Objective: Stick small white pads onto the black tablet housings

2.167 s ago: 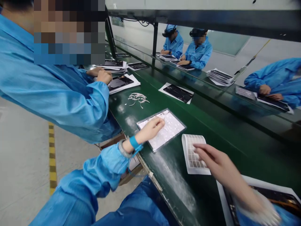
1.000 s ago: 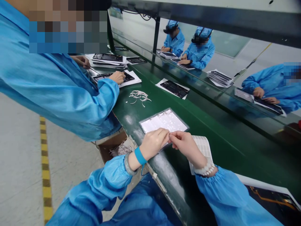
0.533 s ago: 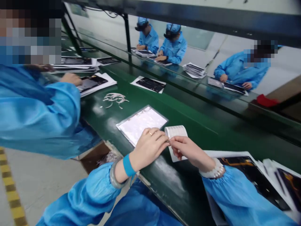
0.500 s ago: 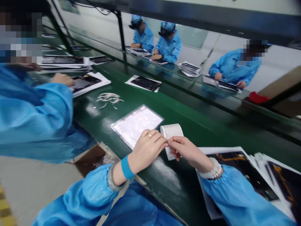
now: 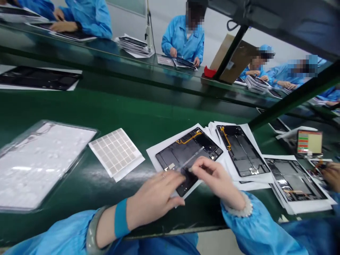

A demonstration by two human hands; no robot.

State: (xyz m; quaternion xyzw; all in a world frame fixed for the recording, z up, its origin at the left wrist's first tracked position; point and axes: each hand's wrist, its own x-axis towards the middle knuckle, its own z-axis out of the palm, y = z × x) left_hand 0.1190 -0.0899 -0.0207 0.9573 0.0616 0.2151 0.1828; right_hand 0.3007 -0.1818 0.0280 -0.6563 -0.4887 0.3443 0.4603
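Observation:
A black tablet housing, with an orange flex cable along its far edge, lies on a white sheet. My left hand reaches across its near left part, fingers stretched out and palm down. My right hand is over the housing's near right side. Its thumb and forefinger pinch something small and pale, close to the left fingertips; what exactly it is cannot be made out. To the left lies a white sheet of greyish square stickers, apart from both hands.
Further left, a clear sleeve with a white sheet lies on the green bench. More housings on papers stand at the right, near a small lit screen and another person's hand. Several co-workers sit across the bench.
The view has swung right. My hands have moved from the sticker sheet to the housing on the right. My left fingers now stretch over it; my right hand still pinches.

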